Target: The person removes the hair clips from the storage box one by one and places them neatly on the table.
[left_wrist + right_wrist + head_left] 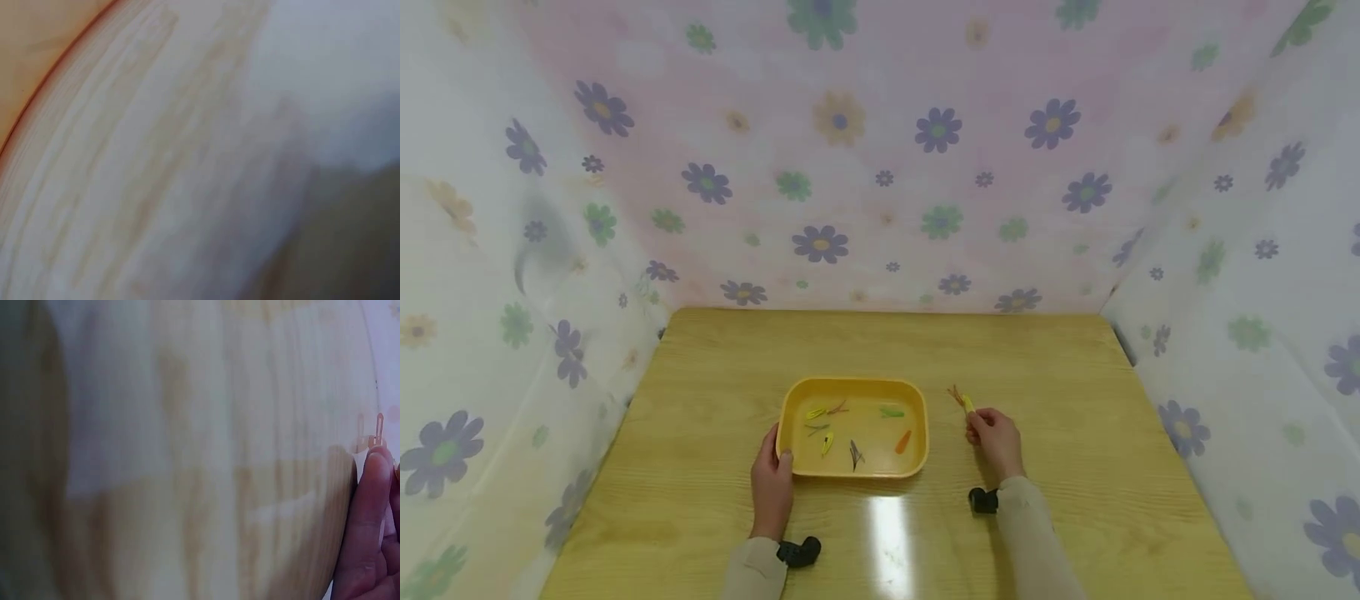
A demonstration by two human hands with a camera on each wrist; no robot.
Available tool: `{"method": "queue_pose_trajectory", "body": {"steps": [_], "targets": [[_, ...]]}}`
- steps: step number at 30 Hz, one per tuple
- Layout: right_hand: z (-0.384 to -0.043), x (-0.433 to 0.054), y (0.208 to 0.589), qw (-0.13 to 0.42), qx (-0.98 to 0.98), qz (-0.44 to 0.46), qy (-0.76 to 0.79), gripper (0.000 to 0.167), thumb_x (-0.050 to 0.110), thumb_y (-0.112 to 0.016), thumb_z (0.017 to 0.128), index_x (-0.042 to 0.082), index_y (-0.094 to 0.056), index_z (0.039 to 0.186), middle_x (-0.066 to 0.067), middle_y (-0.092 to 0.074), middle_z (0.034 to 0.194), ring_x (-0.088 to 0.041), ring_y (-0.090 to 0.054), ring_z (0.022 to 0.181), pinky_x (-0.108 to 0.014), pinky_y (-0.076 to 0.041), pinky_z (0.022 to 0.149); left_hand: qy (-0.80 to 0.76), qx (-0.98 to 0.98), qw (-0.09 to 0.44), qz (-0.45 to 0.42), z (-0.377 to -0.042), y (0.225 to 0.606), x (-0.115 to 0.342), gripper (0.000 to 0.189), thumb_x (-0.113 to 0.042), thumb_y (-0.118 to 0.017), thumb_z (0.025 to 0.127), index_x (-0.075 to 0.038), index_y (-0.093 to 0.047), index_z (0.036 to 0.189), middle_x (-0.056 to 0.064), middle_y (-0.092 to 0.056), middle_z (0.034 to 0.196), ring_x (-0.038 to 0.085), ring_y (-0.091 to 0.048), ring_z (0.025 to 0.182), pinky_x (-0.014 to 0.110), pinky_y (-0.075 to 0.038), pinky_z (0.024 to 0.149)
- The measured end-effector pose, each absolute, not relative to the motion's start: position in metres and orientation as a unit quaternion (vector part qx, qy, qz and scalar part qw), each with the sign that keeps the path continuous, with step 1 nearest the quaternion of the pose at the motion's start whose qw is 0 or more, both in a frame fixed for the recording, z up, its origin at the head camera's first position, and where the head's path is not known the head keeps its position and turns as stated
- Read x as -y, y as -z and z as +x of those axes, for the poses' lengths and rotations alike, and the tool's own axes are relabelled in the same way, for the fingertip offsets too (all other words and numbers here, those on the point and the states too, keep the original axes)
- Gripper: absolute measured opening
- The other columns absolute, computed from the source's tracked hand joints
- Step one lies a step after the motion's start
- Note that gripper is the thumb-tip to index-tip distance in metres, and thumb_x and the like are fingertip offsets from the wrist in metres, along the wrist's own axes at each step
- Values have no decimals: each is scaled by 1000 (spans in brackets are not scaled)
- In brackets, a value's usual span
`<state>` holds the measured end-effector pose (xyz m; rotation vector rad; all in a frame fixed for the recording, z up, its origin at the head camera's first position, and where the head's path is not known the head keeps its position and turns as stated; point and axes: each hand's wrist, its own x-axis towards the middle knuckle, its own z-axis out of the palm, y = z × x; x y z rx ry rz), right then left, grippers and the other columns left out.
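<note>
A yellow tray (859, 382) stands on the wooden table, with several small fruit picks in it. Among them are a green pick (892, 412), an orange carrot-like pick (903, 442), a dark pick (856, 455) and a yellow pick (827, 443). My left hand (772, 490) grips the tray's left side, thumb at the front corner. To the right of the tray, my right hand (997, 439) pinches a small yellow piece (967, 404) with reddish-orange prongs beyond it. In the right wrist view an orange two-pronged tip (379, 430) shows just past the fingertips.
The wooden table (737, 350) runs back to a flowered cloth wall (887, 150), with similar cloth at both sides. A dark wrist camera (800, 552) sits on the left wrist, and another (983, 500) on the right. Light reflects on the table before the tray.
</note>
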<state>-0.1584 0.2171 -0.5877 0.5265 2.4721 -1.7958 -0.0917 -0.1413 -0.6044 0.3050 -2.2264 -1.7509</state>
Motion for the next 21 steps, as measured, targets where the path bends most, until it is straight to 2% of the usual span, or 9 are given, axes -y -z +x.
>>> {"method": "queue_pose_trajectory", "body": {"steps": [4,10,16,21], "targets": [[-154,-218,587,39,-796,169,580,23,20,-54,89,-1,-59,97,-14,-60,84,-17,-60,68,-26,-52,58,608,773,151,105,-89,605,140,48,-3,-41,88,-19,-42,133,-1,-43,132,12,-42,118,21,-40,90],[-157,-221,586,26,-772,179,609,23,15,-52,90,-4,-57,101,-16,-60,85,-18,-61,69,-27,-53,60,604,776,158,92,-91,606,138,47,-4,-41,88,-17,-41,134,0,-43,132,12,-42,118,8,-36,86],[-163,-226,586,22,-725,186,663,27,12,-51,90,-10,-54,106,-19,-63,86,-18,-64,72,-27,-53,65,597,781,160,91,-93,604,138,49,-3,-42,87,-16,-40,134,-1,-43,132,10,-41,118,8,-34,88],[-165,-230,587,36,-728,197,655,27,13,-51,91,-8,-54,108,-17,-65,84,-18,-64,71,-26,-53,62,593,785,154,96,-91,603,138,49,-3,-42,87,-16,-41,134,-1,-43,132,11,-41,118,11,-35,89]]}}
